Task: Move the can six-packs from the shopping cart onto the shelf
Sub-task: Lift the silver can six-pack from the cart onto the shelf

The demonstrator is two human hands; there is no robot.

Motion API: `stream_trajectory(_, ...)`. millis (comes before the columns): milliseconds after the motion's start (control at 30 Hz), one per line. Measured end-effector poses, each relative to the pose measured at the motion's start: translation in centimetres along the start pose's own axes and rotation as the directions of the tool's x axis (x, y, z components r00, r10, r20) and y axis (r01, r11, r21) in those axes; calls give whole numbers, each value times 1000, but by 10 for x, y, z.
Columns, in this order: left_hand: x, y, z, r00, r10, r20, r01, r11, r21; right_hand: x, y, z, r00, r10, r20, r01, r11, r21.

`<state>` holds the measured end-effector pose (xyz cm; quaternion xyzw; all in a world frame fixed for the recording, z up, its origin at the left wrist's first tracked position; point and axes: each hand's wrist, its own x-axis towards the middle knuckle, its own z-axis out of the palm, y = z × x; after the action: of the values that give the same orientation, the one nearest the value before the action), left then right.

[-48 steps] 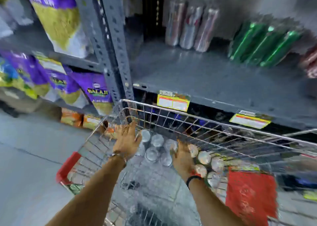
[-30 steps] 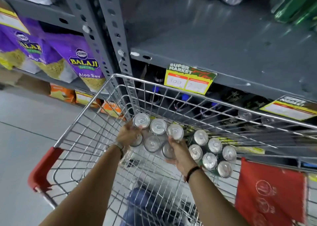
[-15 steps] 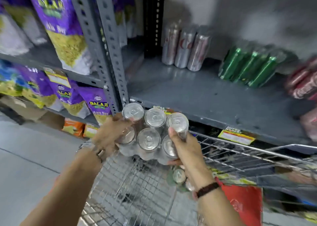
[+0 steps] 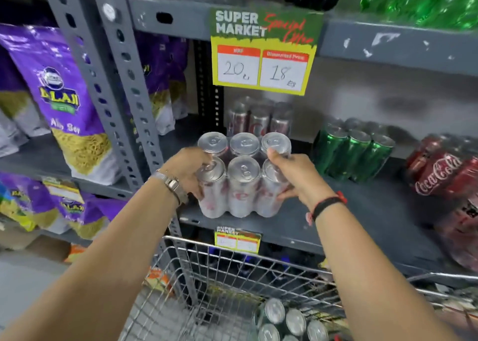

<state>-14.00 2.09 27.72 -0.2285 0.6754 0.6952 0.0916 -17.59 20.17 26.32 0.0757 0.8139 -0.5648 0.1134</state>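
At the bottom of the frame, a wire shopping cart (image 4: 207, 276) holds another silver can pack (image 4: 287, 322). At centre, the left hand (image 4: 187, 171) and right hand (image 4: 293, 173) squeeze a shrink-wrapped silver six-pack (image 4: 239, 177) from both sides, resting at the grey metal shelf (image 4: 362, 211) front edge. Released here, it might tip off, being barely on.

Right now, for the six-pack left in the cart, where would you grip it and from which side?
Probably by its two short ends, coming straight down from above. The six-pack in the cart stands upright, lids up, with the cart wall hemming it in. The left hand and right hand clamp the silver six-pack the same way, one hand per end.
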Motion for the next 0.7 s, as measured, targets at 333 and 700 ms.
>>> stream_trajectory(333, 38, 2, 1, 996, 8, 93, 4, 992, -128, 53, 6, 10, 998, 53, 37, -54, 998, 20)
stream_trajectory(700, 0, -205, 68, 868, 429, -249, -421, 903, 86, -67, 257, 0, 914, -145, -380, 35, 959, -283)
